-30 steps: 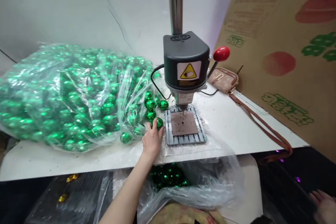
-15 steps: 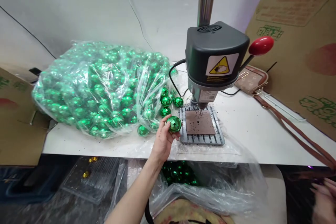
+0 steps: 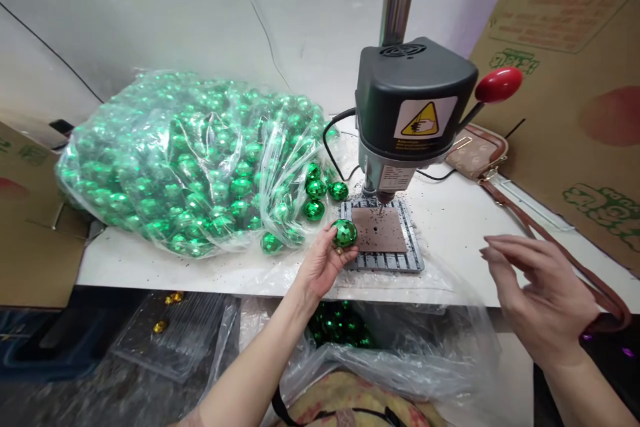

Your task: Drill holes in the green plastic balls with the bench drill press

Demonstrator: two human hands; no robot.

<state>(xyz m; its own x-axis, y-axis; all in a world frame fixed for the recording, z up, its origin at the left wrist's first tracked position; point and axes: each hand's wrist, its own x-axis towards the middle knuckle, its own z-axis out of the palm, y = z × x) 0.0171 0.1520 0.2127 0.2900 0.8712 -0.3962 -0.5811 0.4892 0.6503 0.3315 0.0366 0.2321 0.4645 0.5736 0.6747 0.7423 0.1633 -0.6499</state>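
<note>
My left hand [image 3: 325, 260] grips a shiny green faceted ball [image 3: 345, 233], like a mirror-ball ornament, between thumb and fingers. The ball is at the left edge of the brown board [image 3: 393, 240] on the slotted metal base of a small drill press [image 3: 415, 107]. Above the board the drill bit [image 3: 381, 209] points down, apart from the ball. My right hand [image 3: 540, 293] hovers over the table's front right edge, its fingers loosely bent and apart, with nothing visible in them. The press's red-knobbed lever [image 3: 499, 85] lies beyond it, untouched.
A big clear bag of green balls [image 3: 200, 173] fills the table's left side, several loose balls [image 3: 315, 188] at its mouth. Below the front edge, an open plastic bag [image 3: 390, 360] holds more. A handbag [image 3: 477, 150] and cardboard boxes [image 3: 575, 80] stand right; dark shavings litter the table.
My right hand has risen from the lower right corner toward the table. My left hand has brought the green ball slightly right, closer to the board.
</note>
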